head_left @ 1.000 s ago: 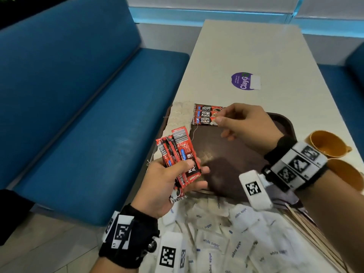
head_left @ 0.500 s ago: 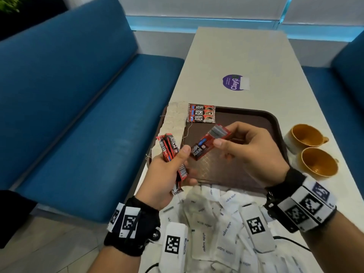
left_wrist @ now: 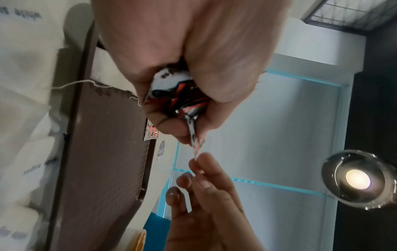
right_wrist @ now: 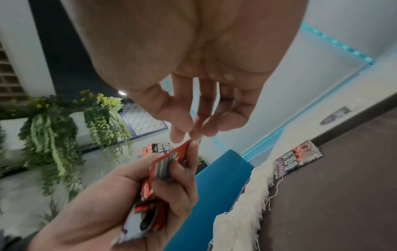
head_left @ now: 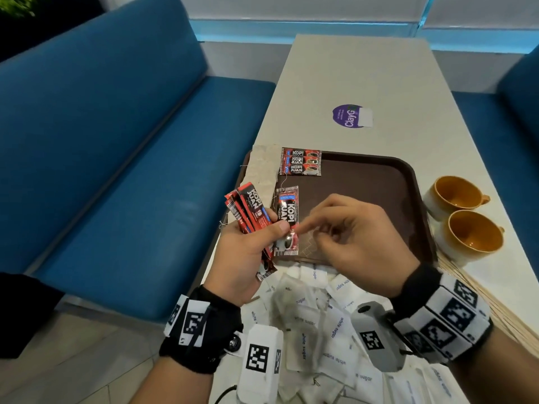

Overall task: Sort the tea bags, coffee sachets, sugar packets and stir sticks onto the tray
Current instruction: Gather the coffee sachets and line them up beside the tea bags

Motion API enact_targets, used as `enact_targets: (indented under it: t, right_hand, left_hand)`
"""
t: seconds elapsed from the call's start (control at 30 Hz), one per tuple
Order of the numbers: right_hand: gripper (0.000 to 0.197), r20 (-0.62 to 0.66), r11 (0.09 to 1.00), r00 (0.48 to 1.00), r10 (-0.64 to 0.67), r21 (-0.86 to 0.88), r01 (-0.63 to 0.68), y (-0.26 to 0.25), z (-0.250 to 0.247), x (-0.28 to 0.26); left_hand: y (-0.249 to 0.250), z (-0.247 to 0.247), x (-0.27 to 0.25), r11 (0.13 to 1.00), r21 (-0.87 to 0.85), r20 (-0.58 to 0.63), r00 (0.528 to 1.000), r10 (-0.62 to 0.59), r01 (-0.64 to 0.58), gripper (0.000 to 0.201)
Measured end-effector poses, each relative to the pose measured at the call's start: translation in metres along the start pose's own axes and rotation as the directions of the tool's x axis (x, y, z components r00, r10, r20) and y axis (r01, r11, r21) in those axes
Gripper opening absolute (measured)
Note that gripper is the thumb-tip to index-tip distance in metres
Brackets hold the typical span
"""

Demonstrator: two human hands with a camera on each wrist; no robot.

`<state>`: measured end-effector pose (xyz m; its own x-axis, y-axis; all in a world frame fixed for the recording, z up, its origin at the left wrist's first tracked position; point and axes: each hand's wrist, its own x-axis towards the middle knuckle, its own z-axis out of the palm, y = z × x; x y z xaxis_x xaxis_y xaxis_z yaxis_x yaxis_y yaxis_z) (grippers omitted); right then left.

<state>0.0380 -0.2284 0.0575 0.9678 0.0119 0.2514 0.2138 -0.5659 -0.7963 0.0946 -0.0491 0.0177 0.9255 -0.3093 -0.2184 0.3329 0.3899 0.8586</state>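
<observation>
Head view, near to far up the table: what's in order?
Sugar packets → left hand with sachet bunch → coffee sachets on tray → purple sticker.

Coffee sachets on tray [head_left: 301,161]: I counted 3, lying side by side at the far edge.
Coffee sachets in my left hand [head_left: 250,211]: I held a fanned bunch plus one front sachet [head_left: 287,220]; exact number not readable.
Cups [head_left: 455,196]: I counted 2.
Trays [head_left: 379,182]: 1.
Sugar packets [head_left: 306,322]: a heap, too overlapped for me to count.
Tea bags [head_left: 264,164]: a row, uncountable.
</observation>
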Motion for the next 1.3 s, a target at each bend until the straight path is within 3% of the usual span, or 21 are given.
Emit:
enact_targets:
  t: [0.17, 0.23, 0.33, 0.57, 0.67, 0.73, 0.83, 0.97, 1.07, 1.13, 1.3]
  right_hand:
    - [0.010, -0.105, 0.955, 0.966, 0.238, 0.206, -0.213, 0.006, -0.008, 0.007]
    - [0.017, -0.048, 0.920, 0.948, 0.316, 0.260, -0.294, 0.009, -0.006, 0.009]
    - [0.014, 0.063, 0.914, 0.947, 0.316, 0.249, -0.321, 0.008, 0.003, 0.010]
    - [0.013, 0.005, 0.832, 0.917, 0.398, 0.420, -0.363, 0.016, 0.007, 0.018]
    - [0.003, 0.095, 0.814, 0.907, 0.410, 0.411, -0.411, 0.013, 0.006, 0.020]
    - [0.007, 0.147, 0.848, 0.911, 0.385, 0.332, -0.412, 0.013, 0.005, 0.019]
    - [0.004, 0.111, 0.866, 0.923, 0.369, 0.319, -0.385, 0.019, 0.003, 0.023]
    - [0.013, 0.063, 0.793, 0.913, 0.403, 0.474, -0.382, 0.033, -0.001, 0.040]
    - [0.014, 0.013, 0.720, 0.867, 0.498, 0.550, -0.422, 0.051, -0.003, 0.066]
    - [0.016, -0.021, 0.679, 0.821, 0.570, 0.575, -0.457, 0.069, -0.005, 0.090]
    - [0.011, -0.050, 0.663, 0.739, 0.672, 0.486, -0.570, 0.119, -0.002, 0.134]
  left_hand:
    - [-0.001, -0.002, 0.000, 0.991, 0.108, 0.012, 0.997, 0.078, -0.078, 0.022]
    - [0.000, -0.003, -0.001, 0.983, 0.155, 0.051, 0.995, 0.087, -0.094, 0.024]
    - [-0.001, 0.000, -0.002, 0.971, 0.214, 0.086, 0.992, 0.091, -0.108, 0.029]
    - [0.005, 0.003, 0.001, 0.981, 0.183, 0.058, 0.997, 0.058, -0.067, 0.012]
    - [0.008, -0.002, 0.008, 0.974, 0.207, 0.021, 0.996, 0.089, -0.091, 0.014]
    - [0.007, -0.008, 0.013, 0.976, 0.199, -0.006, 0.996, 0.093, -0.090, 0.021]
    - [0.002, -0.015, 0.021, 0.974, 0.206, -0.059, 0.993, 0.106, -0.092, 0.028]
    - [-0.002, -0.017, 0.025, 0.983, 0.158, -0.087, 0.990, 0.109, -0.095, 0.028]
    - [-0.001, -0.020, 0.025, 0.983, 0.169, -0.106, 0.990, 0.092, -0.074, 0.025]
    - [0.001, -0.026, 0.026, 0.978, 0.207, -0.105, 0.994, 0.042, -0.019, 0.035]
    - [-0.001, -0.035, 0.030, 0.972, 0.223, -0.094, 0.994, -0.059, 0.079, 0.041]
